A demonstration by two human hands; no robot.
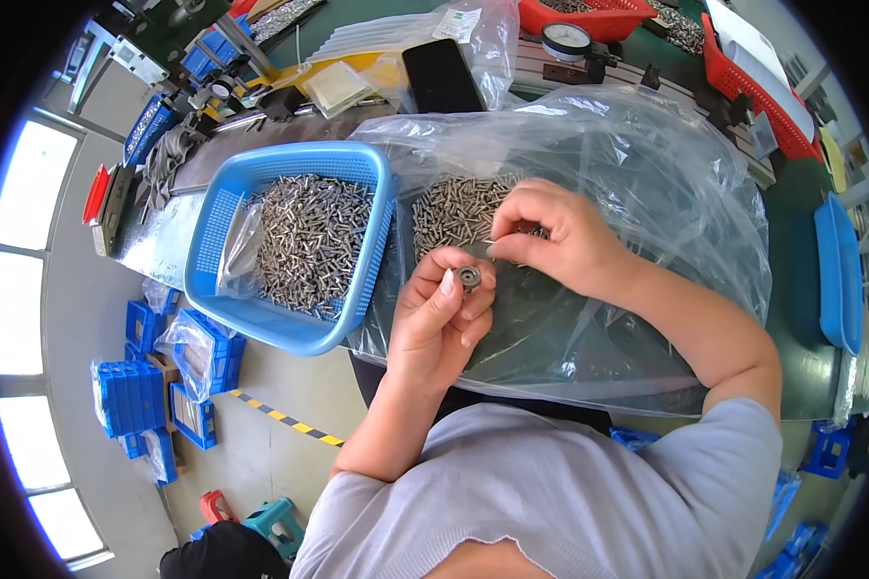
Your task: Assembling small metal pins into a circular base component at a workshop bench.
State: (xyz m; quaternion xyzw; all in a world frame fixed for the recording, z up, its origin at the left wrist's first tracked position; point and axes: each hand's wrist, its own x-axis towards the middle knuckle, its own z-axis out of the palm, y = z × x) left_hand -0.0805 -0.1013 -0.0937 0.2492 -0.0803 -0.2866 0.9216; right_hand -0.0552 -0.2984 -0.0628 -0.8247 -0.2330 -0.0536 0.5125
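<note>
The left hand (441, 314) is closed around a small round gauge (468, 278), pinched upright between thumb and fingers so its dark bore faces up. The right hand (548, 236) hovers just beside it with fingertips nipped together on a thin metal pin (487, 250); the pin seems to point at the gauge's hole, though it is too small here to say whether it has entered. Under the right hand lies a pile of pins (459, 207) spread on a clear plastic bag (647, 193) that covers the bench. To the left, touching the bag's edge, a blue basket (224, 217) holds a far larger heap of the same pins (311, 241), part of it inside a plastic liner. Judging by the two heaps, much of the work looks done and the smaller pile on the bag remains, one pin at a time; which heap is checked and which is waiting cannot be told for sure.
</note>
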